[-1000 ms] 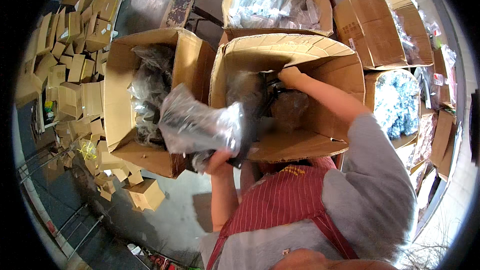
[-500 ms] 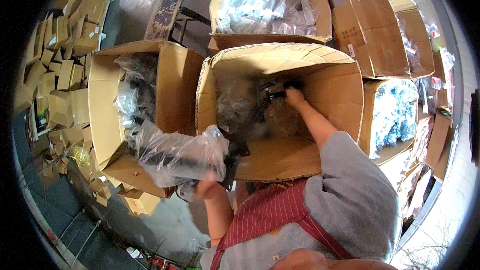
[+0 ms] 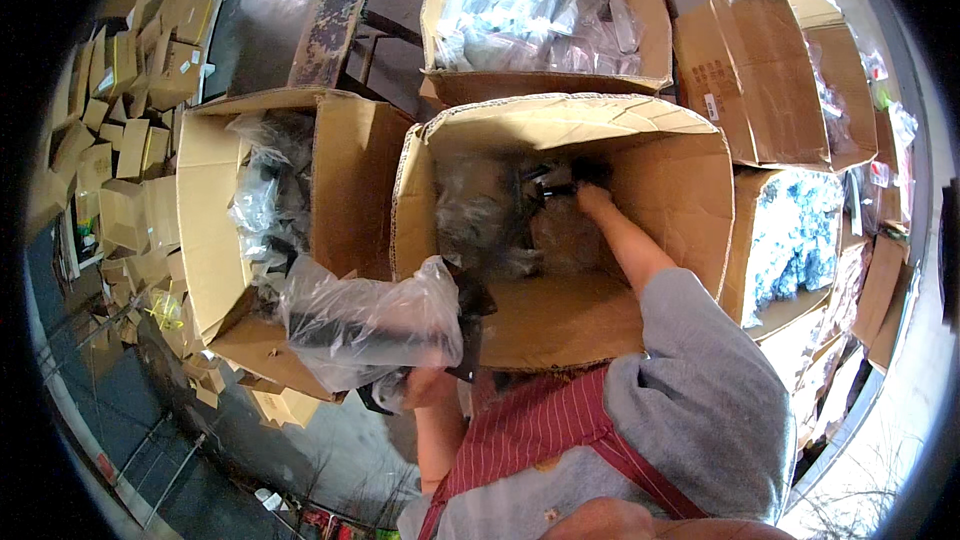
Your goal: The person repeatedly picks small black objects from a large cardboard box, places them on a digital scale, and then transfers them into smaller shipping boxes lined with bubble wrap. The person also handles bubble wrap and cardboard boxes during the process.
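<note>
Over the gap between the left carton [image 3: 362,190] and the middle carton [image 3: 560,325], my left hand [image 3: 428,386] is closed on a clear plastic bag [image 3: 375,325] with a dark, flat item inside. Black pieces [image 3: 470,302] stick out beside the bag, above the middle carton's near left corner. My right hand [image 3: 594,200] reaches deep into the middle carton, its fingers closed around a black part [image 3: 588,172] whose shape is lost in shadow. Left of that hand, more bagged items [image 3: 475,220] lie in the carton.
Bagged dark items [image 3: 275,205] fill the left carton. Behind stands a carton of clear-bagged parts [image 3: 535,20]. At right are a tall carton [image 3: 745,75] and a box of bluish-white material [image 3: 795,240]. A worn stool [image 3: 328,35] and a heap of small cardboard boxes [image 3: 125,140] are at left.
The bag in my left hand has shifted slightly right and down. Inside the middle carton, the dark long shape below my right hand shows less, and the bagged items show more.
</note>
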A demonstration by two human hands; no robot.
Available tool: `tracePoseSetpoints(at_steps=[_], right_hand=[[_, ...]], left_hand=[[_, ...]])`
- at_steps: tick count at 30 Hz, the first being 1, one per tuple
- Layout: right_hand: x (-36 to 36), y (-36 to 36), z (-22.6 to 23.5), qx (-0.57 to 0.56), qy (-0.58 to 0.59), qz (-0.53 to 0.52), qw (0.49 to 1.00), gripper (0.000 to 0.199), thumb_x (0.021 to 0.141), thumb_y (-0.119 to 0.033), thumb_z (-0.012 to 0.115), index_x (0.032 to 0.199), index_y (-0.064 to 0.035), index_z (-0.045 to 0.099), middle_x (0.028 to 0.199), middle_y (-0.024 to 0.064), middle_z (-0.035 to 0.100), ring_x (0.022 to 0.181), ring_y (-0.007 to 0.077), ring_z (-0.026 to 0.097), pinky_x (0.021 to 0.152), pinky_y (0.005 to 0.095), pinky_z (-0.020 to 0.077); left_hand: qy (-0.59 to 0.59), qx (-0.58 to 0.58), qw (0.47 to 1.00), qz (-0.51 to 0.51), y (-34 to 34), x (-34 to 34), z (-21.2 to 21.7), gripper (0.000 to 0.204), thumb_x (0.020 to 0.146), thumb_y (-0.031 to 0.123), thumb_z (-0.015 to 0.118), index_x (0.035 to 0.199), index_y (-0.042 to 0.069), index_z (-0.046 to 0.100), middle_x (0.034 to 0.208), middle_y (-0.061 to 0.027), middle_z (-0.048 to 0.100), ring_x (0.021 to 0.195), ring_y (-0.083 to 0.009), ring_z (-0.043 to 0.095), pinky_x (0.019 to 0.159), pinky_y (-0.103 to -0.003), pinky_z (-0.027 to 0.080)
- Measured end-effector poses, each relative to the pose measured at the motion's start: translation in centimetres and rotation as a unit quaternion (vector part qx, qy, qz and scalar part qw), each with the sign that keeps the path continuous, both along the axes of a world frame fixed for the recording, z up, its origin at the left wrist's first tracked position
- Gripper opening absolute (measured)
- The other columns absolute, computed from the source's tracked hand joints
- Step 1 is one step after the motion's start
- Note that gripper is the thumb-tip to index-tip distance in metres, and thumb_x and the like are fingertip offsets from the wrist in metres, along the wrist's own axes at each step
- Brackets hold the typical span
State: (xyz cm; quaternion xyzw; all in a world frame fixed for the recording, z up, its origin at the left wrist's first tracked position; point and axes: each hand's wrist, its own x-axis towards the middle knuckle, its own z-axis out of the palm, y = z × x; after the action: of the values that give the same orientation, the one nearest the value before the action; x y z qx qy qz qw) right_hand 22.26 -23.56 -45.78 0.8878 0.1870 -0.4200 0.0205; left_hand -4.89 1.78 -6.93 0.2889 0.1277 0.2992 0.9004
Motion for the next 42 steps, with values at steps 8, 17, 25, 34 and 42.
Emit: tracePoseSetpoints(at_steps=[8,17,25,34,42], right_hand=[[-0.8,-1.2,-4.3,0.053,-0.205,0.129,0.969,0.036,0.090,-0.015,0.049,0.122,-0.0037,0.061,0.118,0.0215,0.064,0.101,0.0380,0.064,0.086,0.0488,0.0524],[-0.4,8.3,11.3,-0.075,0.291,0.076,0.951,0.044,0.078,-0.034,0.078,0.110,-0.0046,0.069,0.103,0.0151,0.068,0.083,0.0310,0.064,0.071,0.0447,0.0532],[5.5,7.3,29.4,0.221,0.477,-0.185,0.830,0.026,0.083,-0.023,0.076,0.070,-0.0080,0.059,0.058,-0.0009,0.052,0.051,0.0098,0.047,0.047,0.0251,0.0396],[-5.7,3.8,46.8,0.639,0.283,-0.442,0.562,0.031,0.085,-0.016,0.074,0.107,0.0034,0.064,0.094,0.0111,0.069,0.089,0.0200,0.068,0.083,0.0308,0.0529],[-15.8,0.1,53.6,0.738,0.080,-0.506,0.440,0.029,0.081,-0.013,0.076,0.104,0.0016,0.066,0.092,0.0115,0.069,0.085,0.0203,0.068,0.079,0.0322,0.0539]], left_hand=[[0.062,-0.024,0.998,0.012,0.7,-0.9,-1.3,0.064,0.071,0.013,0.062,0.132,-0.004,0.050,0.132,-0.0189,0.056,0.123,-0.0362,0.053,0.107,-0.051,0.040],[0.049,-0.050,0.997,-0.033,1.6,-3.1,-2.7,0.070,0.068,0.008,0.063,0.136,0.000,0.047,0.137,-0.0175,0.053,0.127,-0.0355,0.051,0.108,-0.051,0.039],[0.145,0.039,0.955,-0.254,3.1,0.4,1.7,0.074,0.066,0.004,0.070,0.136,0.002,0.046,0.130,-0.0133,0.056,0.121,-0.0316,0.054,0.102,-0.045,0.044],[0.059,0.225,0.870,-0.436,3.5,3.8,4.7,0.062,0.082,0.023,0.074,0.134,0.005,0.048,0.126,-0.0127,0.056,0.115,-0.0265,0.056,0.100,-0.040,0.047],[-0.144,0.590,0.706,-0.363,-1.6,7.6,13.4,0.023,0.077,0.007,0.071,0.096,-0.006,0.068,0.113,-0.0207,0.068,0.090,-0.0268,0.070,0.082,-0.036,0.054]])
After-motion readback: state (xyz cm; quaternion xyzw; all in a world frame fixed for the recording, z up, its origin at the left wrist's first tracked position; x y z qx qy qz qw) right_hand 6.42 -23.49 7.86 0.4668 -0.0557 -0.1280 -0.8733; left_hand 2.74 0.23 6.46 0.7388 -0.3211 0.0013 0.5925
